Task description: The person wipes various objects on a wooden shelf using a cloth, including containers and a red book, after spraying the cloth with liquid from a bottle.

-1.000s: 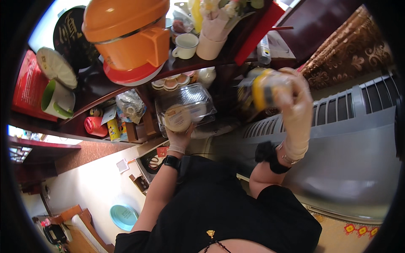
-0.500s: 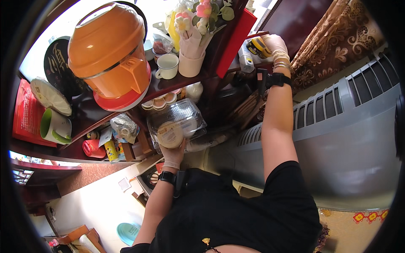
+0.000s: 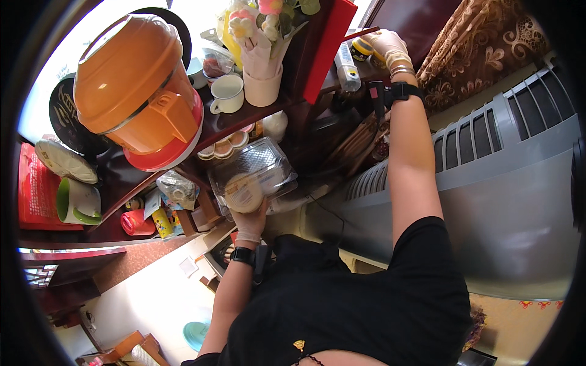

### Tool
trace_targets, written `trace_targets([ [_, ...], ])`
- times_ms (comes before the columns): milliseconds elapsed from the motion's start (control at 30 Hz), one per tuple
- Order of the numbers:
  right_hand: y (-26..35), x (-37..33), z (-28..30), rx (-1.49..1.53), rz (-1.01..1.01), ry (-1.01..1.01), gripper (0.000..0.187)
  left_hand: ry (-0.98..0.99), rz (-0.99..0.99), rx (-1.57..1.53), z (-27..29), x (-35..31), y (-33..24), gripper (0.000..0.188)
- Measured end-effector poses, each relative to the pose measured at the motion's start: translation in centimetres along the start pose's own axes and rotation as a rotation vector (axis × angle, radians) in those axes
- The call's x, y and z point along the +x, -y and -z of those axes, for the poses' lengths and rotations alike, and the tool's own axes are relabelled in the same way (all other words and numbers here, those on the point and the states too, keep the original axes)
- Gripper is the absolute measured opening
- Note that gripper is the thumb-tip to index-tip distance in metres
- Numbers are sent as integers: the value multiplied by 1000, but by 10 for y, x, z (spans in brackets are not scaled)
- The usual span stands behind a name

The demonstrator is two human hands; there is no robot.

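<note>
My left hand [image 3: 250, 221], in a thin clear glove, grips a clear plastic clamshell box [image 3: 259, 165] together with a round cream-coloured tub [image 3: 243, 193], both held in front of the shelf. My right hand [image 3: 388, 46], also gloved, reaches to the far end of the shelf top. Its fingers curl round a yellow jar [image 3: 377, 61], mostly hidden beneath them. Beside it is a yellow-and-black jar [image 3: 361, 50]. A clear bottle-like container [image 3: 347, 68] lies just left of these jars.
On the shelf top stand an orange appliance [image 3: 131, 79], a white mug [image 3: 227, 94], a white flower pot [image 3: 262, 85] and a green-white mug [image 3: 80, 201]. An upright red panel [image 3: 329, 49] separates them from the jars. A grey slatted unit [image 3: 476, 195] flanks my right arm.
The view has shifted, so the shelf things sit farther left. My right hand has moved slightly farther away, and the yellow-and-black jar now shows apart from the one under my fingers.
</note>
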State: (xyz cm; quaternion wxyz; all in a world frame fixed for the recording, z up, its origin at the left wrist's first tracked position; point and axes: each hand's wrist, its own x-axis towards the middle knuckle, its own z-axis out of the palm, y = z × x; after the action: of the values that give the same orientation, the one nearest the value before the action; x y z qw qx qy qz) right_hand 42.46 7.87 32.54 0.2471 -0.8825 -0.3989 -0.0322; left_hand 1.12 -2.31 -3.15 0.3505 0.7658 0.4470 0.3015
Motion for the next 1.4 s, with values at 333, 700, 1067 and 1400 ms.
trace_targets([
  [333, -14, -29, -1, -363, 209, -118, 62, -120, -190, 411, 5, -2, -9, 62],
  [700, 32, -318, -110, -5, 427, 1265, 48, 8, 60, 95, 6, 1, -19, 44],
  [1067, 32, -348, -266, 357, 536, 468, 38, -251, 1058, -1948, 11, -1, -32, 107],
  [1400, 21, -319, -261, 41, 755, 326, 51, -54, 892, -1989, 6, 4, -12, 108],
])
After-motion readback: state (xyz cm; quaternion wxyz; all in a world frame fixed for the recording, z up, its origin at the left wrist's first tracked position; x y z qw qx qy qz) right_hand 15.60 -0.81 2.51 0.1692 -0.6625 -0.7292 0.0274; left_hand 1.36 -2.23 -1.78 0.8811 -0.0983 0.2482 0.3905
